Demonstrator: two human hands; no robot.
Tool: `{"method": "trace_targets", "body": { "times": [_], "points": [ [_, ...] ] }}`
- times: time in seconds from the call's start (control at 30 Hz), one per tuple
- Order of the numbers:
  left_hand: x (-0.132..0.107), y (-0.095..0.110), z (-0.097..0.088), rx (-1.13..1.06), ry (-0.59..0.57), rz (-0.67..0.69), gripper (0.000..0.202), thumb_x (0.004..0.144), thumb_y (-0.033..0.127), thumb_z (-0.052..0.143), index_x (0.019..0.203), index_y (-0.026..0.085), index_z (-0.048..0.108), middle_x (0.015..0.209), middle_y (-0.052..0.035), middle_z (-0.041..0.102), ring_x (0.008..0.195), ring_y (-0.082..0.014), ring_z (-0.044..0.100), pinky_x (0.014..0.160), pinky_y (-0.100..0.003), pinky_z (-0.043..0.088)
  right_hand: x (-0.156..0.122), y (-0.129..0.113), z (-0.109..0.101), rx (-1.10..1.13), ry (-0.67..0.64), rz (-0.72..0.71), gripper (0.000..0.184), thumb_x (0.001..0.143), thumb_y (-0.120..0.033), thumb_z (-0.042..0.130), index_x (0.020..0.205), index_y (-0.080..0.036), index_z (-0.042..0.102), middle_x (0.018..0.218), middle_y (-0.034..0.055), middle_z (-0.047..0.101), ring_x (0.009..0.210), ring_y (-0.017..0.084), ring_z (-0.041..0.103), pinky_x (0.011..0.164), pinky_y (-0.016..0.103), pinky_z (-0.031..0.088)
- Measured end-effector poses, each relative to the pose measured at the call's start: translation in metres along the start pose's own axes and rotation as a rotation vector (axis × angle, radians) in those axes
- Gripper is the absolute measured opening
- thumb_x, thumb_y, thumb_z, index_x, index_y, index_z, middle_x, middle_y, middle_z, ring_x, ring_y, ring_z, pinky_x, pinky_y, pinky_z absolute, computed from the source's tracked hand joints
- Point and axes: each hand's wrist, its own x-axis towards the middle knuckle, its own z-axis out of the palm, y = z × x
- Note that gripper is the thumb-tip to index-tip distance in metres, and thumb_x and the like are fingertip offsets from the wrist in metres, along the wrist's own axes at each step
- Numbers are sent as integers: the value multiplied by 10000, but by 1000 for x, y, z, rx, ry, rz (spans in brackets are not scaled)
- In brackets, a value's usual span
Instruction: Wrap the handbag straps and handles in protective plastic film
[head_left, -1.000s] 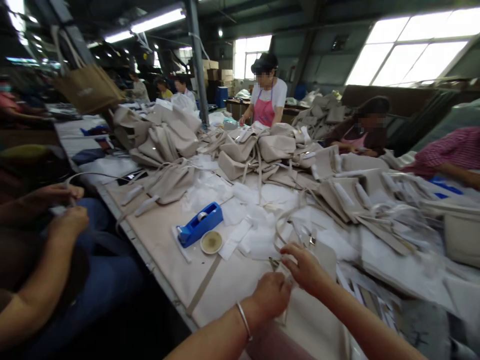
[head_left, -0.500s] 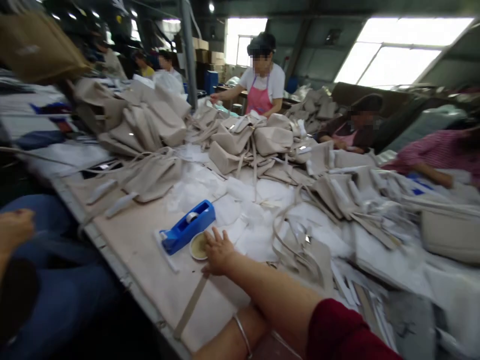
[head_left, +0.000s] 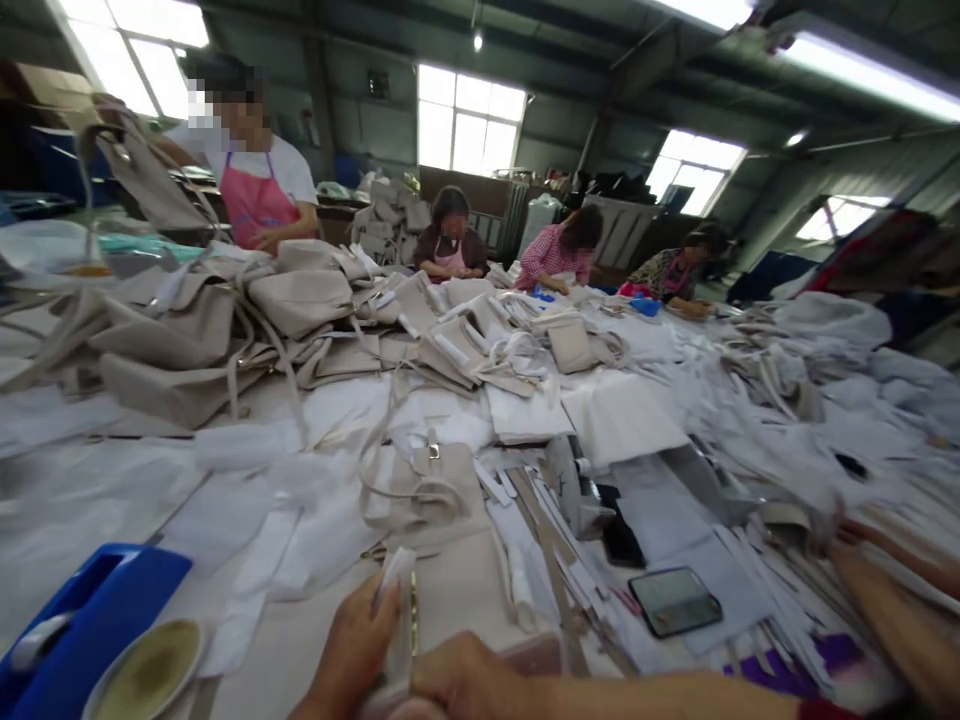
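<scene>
My left hand [head_left: 354, 640] is closed around a pale strip [head_left: 399, 600], which looks like a bag strap with a white wrapping and stands upright between my hands. A gold-coloured metal piece [head_left: 415, 610] shows along its right side. My right hand [head_left: 465, 675] is closed at the strip's lower end, its fingertips partly hidden. Just beyond my hands lies a beige bag [head_left: 457, 480] with a looped strap and a metal clasp. At the lower left, a round dish [head_left: 154, 672] of yellowish, dark-stained material sits beside a blue tape dispenser [head_left: 90, 625].
Piled beige bags [head_left: 172, 340] and white sheets [head_left: 247, 500] cover much of the table. To the right are a phone [head_left: 675, 602], a grey tape dispenser [head_left: 576, 485] and narrow strips. A co-worker's arms [head_left: 877, 580] reach in there; several people work across the table.
My right hand has left the round dish and come back beside my left hand at the strip. The view has swung right, so the blue dispenser and dish now appear lower left.
</scene>
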Motion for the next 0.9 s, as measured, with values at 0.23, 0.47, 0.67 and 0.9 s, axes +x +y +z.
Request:
{"method": "trace_targets", "body": {
  "times": [0.23, 0.47, 0.67, 0.9],
  "points": [
    [-1, 11, 0, 43, 35, -47, 385, 870, 496, 400, 793, 227, 665, 669, -4, 705, 684, -221, 665, 630, -274, 496, -78, 70, -171, -136, 1067, 274, 279, 743, -378, 584, 565, -216, 442, 580, -29, 457, 596, 143, 437, 604, 279, 372],
    [-1, 5, 6, 19, 82, 37, 399, 853, 544, 439, 911, 227, 676, 747, -18, 733, 733, -216, 695, 636, -261, 530, -95, 124, -282, 47, 1168, 569, 179, 730, -303, 593, 625, -162, 626, 585, 29, 594, 657, 185, 554, 602, 282, 394],
    [-3, 16, 7, 32, 83, 78, 414, 874, 570, 424, 809, 228, 649, 668, -5, 695, 652, -204, 672, 589, -262, 523, -81, 146, -281, 161, 1106, 632, 106, 720, -219, 627, 670, -134, 665, 606, 13, 626, 560, 139, 523, 554, 266, 382],
    [-4, 16, 6, 12, 93, 62, 424, 856, 576, 456, 912, 220, 680, 709, -13, 718, 691, -210, 695, 619, -261, 545, -105, 138, -266, 196, 1146, 467, 111, 664, -240, 648, 694, -144, 695, 700, 28, 683, 657, 141, 585, 513, 219, 368]
  ]
}}
